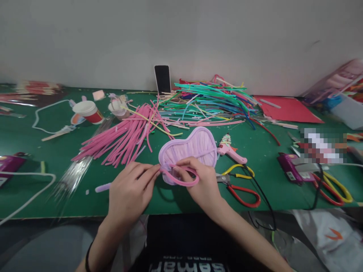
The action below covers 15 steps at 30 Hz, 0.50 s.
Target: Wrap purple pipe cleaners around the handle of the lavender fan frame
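Note:
A lilac, rounded panel (pixel 189 145) made of fuzzy pipe cleaners is held just above the table, its lower edge behind my fingers. A pink pipe cleaner (pixel 181 183) bends into a loop in front of it. My left hand (pixel 133 185) pinches the loop's left end against a small lilac part at the panel's edge. With fingers curled inside the loop, my right hand (pixel 200 181) grips the pink pipe cleaner on the right side. Whether the right fingers also press on the panel is hidden. A short lilac piece (pixel 103 187) lies beside my left hand.
Pink pipe cleaners (pixel 124 136) fan out at left, with a colourful heap (pixel 210 98) behind. Right of the panel are a glue gun (pixel 232 153) and red-and-yellow scissors (pixel 241 185). A phone (pixel 162 79) leans on the wall; a paper cup (pixel 88 111) stands left. Cables cross the table.

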Each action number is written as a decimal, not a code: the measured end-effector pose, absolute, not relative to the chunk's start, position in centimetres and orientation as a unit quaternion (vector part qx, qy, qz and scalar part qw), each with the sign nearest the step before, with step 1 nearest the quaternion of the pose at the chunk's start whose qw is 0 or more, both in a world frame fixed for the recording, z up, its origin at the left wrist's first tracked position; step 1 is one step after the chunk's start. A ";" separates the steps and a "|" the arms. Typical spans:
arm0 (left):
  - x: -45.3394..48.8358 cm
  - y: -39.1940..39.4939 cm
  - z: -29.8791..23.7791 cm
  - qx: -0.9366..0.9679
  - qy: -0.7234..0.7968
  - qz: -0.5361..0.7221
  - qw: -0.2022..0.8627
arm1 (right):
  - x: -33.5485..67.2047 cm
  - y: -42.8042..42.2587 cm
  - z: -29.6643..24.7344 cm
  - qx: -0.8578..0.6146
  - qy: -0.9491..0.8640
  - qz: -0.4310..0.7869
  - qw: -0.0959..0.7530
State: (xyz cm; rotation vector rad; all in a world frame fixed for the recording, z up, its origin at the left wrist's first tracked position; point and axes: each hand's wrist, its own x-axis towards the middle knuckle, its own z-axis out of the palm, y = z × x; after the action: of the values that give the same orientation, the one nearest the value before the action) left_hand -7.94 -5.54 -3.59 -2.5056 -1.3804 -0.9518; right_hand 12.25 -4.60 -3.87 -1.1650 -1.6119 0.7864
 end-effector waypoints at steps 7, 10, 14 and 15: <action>-7.5 -5.9 -4.5 -0.815 -0.461 -0.350 0.033 | 12.0 -5.2 -4.9 -0.470 -0.724 0.143 0.484; -7.5 -5.9 -4.7 -0.813 -0.458 -0.357 0.035 | 11.4 -5.6 -5.2 -0.458 -0.735 0.120 0.486; -7.6 -5.9 -4.9 -0.811 -0.453 -0.369 0.034 | 11.2 -5.5 -5.1 -0.471 -0.728 0.137 0.479; -7.6 -5.9 -4.9 -0.809 -0.452 -0.374 0.033 | 11.3 -5.4 -5.0 -0.477 -0.725 0.145 0.475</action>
State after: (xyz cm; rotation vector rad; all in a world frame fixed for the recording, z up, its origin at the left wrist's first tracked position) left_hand -7.65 -5.93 -4.89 -2.4900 -1.3920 -1.1503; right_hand 11.33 -5.38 -5.03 -1.1663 -1.7721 0.3553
